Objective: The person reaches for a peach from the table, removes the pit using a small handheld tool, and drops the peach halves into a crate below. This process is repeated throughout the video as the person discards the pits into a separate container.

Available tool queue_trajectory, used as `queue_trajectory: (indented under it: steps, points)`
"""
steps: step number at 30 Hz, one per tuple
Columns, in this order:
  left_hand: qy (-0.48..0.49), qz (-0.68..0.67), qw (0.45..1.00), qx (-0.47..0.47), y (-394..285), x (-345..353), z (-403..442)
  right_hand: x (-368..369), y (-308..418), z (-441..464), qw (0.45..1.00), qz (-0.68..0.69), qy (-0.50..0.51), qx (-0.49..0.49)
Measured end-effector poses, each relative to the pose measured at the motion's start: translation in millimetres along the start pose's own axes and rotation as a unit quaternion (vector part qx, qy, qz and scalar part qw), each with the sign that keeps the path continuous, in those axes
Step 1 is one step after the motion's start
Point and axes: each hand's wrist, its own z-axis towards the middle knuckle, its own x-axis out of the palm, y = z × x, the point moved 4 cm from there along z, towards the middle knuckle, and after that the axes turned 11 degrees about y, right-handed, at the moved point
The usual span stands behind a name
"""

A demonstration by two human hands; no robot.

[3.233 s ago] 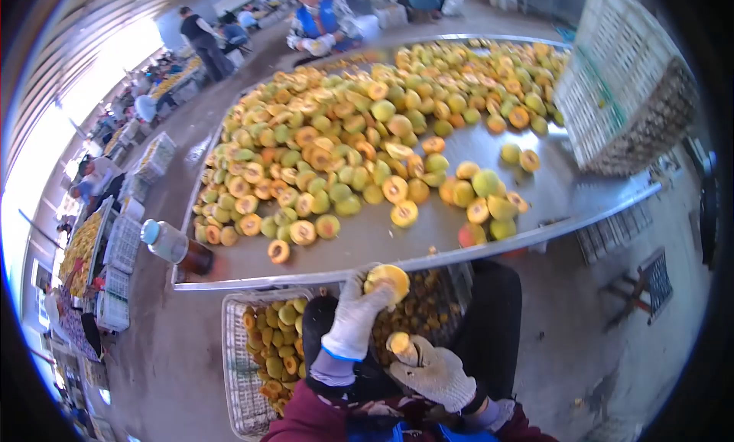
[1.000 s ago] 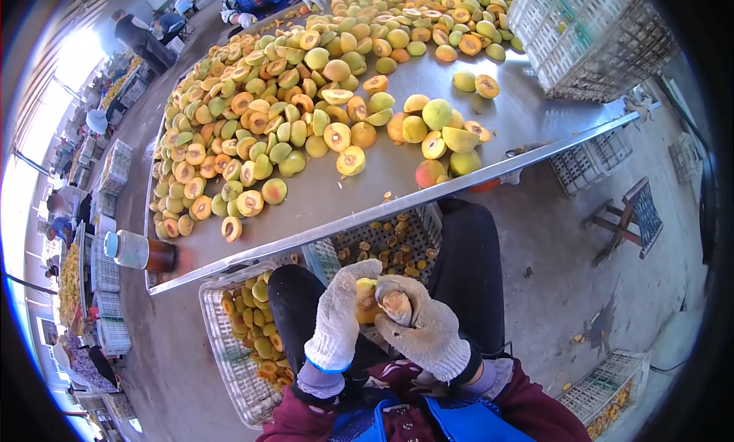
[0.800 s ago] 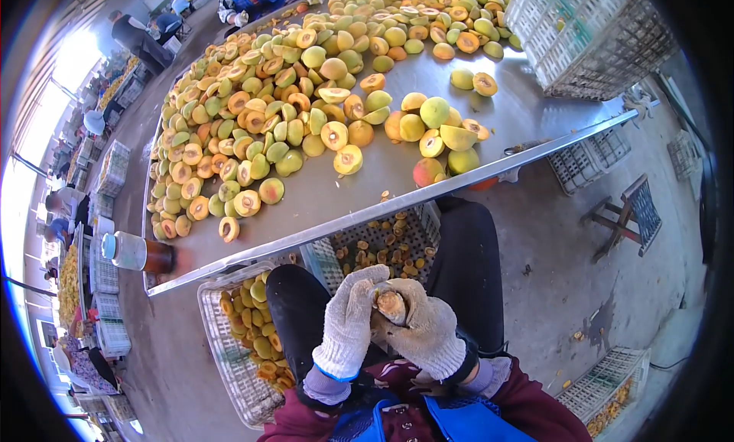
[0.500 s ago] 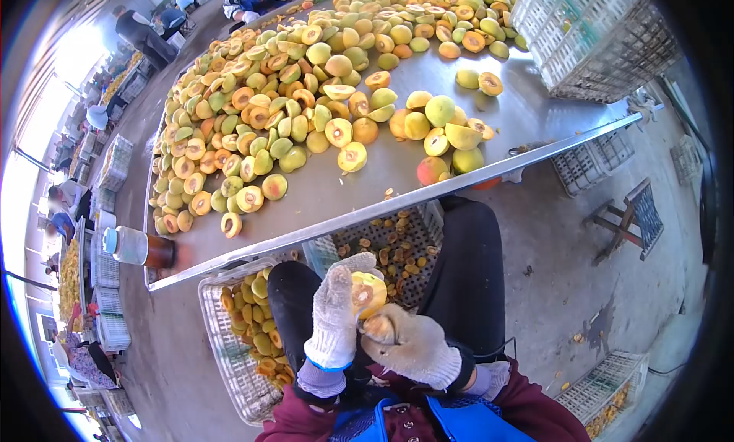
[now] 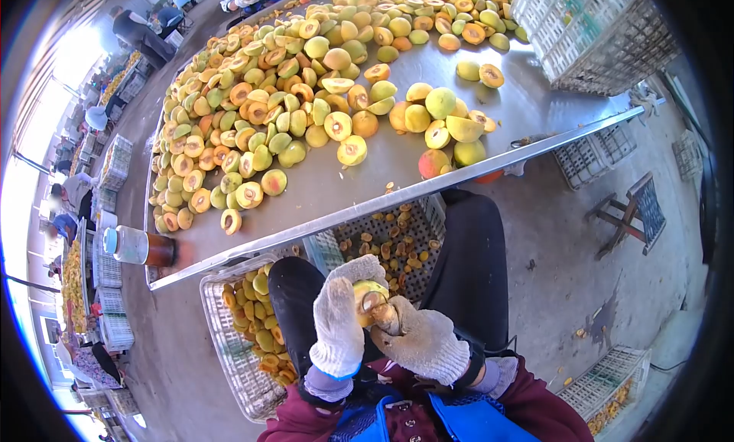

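My left hand point(image 5: 339, 327), in a pale knitted glove, is closed around a cut peach half point(image 5: 367, 292) above my lap. The peach's cut face is turned toward my right hand point(image 5: 425, 342), which wears a stained glove. Its fingers are curled and press at the middle of the fruit. A brownish rounded end shows at those fingertips; whether it is a tool or the glove's thumb I cannot make out. Below the hands, a crate point(image 5: 325, 251) holds scattered pits and scraps. Left of my knee, a white crate point(image 5: 218, 327) contains peach halves.
A metal table point(image 5: 321, 186) carries a large heap of peach halves point(image 5: 267, 98) and a few whole ones. A jar of brown liquid point(image 5: 138, 247) stands at its left corner, a white crate point(image 5: 589, 37) at the right. A folding stool point(image 5: 633, 212) is on the floor; people work beyond.
My right hand has moved in against the peach's cut face, its fingertips now over the centre. Both hands have shifted slightly to the right. The peach stays in my left hand.
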Motion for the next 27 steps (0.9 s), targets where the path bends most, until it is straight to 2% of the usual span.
queue_trajectory:
  steps: [2, 3, 5, 7, 8, 9, 12, 13, 14, 16, 18, 20, 23, 24, 26, 27]
  points:
    - [-0.002, 0.058, 0.994, 0.089, -5, 4, -3, 1, -2, -1, 0.999, 0.03, 0.009, -0.014]
    - [-0.003, 0.057, 0.995, 0.088, -7, 2, -2, 1, -3, -2, 0.998, 0.057, 0.017, -0.03]
    - [0.037, 0.194, 0.977, 0.086, -15, 1, 4, 3, -8, 0, 0.995, 0.075, 0.037, -0.058]
    - [0.047, 0.233, 0.969, 0.064, -29, 7, 8, 1, -8, 0, 0.99, 0.094, 0.056, -0.086]
    - [0.057, 0.274, 0.959, 0.043, -32, 10, 10, 0, -6, 0, 0.966, 0.213, 0.14, -0.047]
    - [0.046, 0.32, 0.942, 0.089, -35, 12, 11, 1, -4, -1, 0.919, 0.326, 0.222, -0.007]
    - [0.049, 0.386, 0.918, 0.082, -43, 18, 9, 1, 2, -4, 0.886, 0.392, 0.247, 0.014]
    - [0.08, 0.317, 0.945, -0.007, -38, 13, 13, 4, -1, -3, 0.887, 0.392, 0.245, 0.014]
    - [0.082, 0.316, 0.945, -0.005, -37, 14, 13, 10, -6, 0, 0.885, 0.397, 0.243, -0.004]
    - [0.052, 0.372, 0.922, 0.096, -44, 20, 13, 2, -9, 2, 0.888, 0.399, 0.228, -0.025]
    - [0.042, 0.482, 0.845, 0.228, -53, 31, 6, 0, -8, -7, 0.762, 0.488, 0.426, 0.02]
    - [0.07, 0.5, 0.833, 0.227, -51, 33, 7, 6, -15, -6, 0.773, 0.479, 0.416, 0.017]
    - [0.123, 0.373, 0.908, 0.142, -43, 23, 22, 2, -14, -6, 0.748, 0.555, 0.359, 0.061]
    - [0.122, 0.375, 0.908, 0.141, -40, 23, 21, 2, -15, -6, 0.747, 0.555, 0.361, 0.06]
    - [0.068, 0.298, 0.933, 0.189, -36, 23, 15, -3, -18, -3, 0.734, 0.57, 0.369, 0.038]
    - [0.061, 0.293, 0.934, 0.195, -28, 22, 10, -6, -16, -3, 0.749, 0.553, 0.361, 0.04]
